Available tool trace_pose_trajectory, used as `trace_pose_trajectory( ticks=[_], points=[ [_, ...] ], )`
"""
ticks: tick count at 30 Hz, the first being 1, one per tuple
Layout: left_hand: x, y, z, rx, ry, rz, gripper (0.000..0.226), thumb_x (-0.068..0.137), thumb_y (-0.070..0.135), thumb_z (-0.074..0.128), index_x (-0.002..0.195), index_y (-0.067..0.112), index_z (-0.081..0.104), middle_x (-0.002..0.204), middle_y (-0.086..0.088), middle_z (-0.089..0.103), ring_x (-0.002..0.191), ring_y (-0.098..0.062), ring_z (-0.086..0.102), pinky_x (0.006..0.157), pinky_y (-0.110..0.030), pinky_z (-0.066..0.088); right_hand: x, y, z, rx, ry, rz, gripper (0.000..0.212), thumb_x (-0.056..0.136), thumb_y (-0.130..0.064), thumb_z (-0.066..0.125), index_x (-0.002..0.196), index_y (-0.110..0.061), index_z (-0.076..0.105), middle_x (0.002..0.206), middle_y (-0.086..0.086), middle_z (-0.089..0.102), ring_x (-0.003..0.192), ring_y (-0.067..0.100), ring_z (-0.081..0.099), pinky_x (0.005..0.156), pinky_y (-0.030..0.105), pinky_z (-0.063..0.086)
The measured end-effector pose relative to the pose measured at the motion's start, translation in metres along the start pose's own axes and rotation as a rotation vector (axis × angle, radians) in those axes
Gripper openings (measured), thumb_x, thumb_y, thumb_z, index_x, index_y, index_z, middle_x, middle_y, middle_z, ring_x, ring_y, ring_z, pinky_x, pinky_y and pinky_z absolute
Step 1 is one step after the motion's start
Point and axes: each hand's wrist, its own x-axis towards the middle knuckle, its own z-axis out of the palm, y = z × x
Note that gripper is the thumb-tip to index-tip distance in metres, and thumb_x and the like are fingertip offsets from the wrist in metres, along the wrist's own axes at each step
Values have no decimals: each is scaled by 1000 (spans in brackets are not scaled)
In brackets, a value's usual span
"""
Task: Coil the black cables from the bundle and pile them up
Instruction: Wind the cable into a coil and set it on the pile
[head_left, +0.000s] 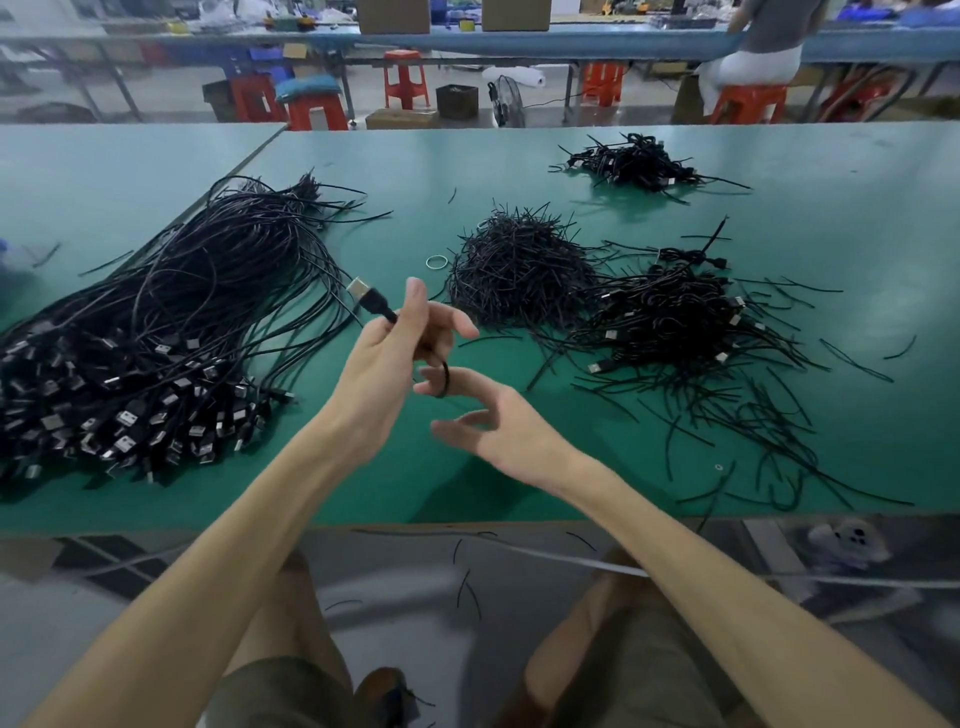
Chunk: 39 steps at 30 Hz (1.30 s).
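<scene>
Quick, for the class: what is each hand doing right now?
Left hand: grips the black cable near its plug.
Right hand: open, cable looped round one finger.

Matt green table (519, 171), metal-tipped cables (171, 312)

Bare forearms (244, 551), olive-brown shorts (639, 680) (hems above the knees).
</scene>
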Motion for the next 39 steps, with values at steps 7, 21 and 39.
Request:
trace_pose_trajectory(
  ticks=[7, 21, 39],
  points=[
    [-10, 17, -7, -199, -392, -118, 59, 100, 63, 32, 75, 15, 54, 71, -5, 51, 65, -24, 49, 64, -29, 44, 9, 1, 8, -541, -64, -118, 22, 106, -24, 52, 108, -9, 68, 117, 9, 65, 111, 24, 55, 100, 39, 44],
    [-16, 0, -24, 484, -669, -240, 53, 101, 56, 48, 82, 6, 40, 72, -6, 26, 63, -15, 23, 59, -35, 19, 11, -10, -35, -907, 113, -73, 34, 104, -38, 50, 94, -9, 63, 92, 0, 54, 94, 21, 51, 75, 38, 41],
    [-13, -21, -30, 515, -518, -88, 41, 108, 25, 36, 117, 1, 68, 102, -11, 76, 88, -17, 72, 84, -20, 51, 15, -18, -38, -668, 220, -123, 35, 98, -43, 63, 69, -25, 58, 75, -8, 58, 72, 17, 54, 74, 43, 47]
  ],
)
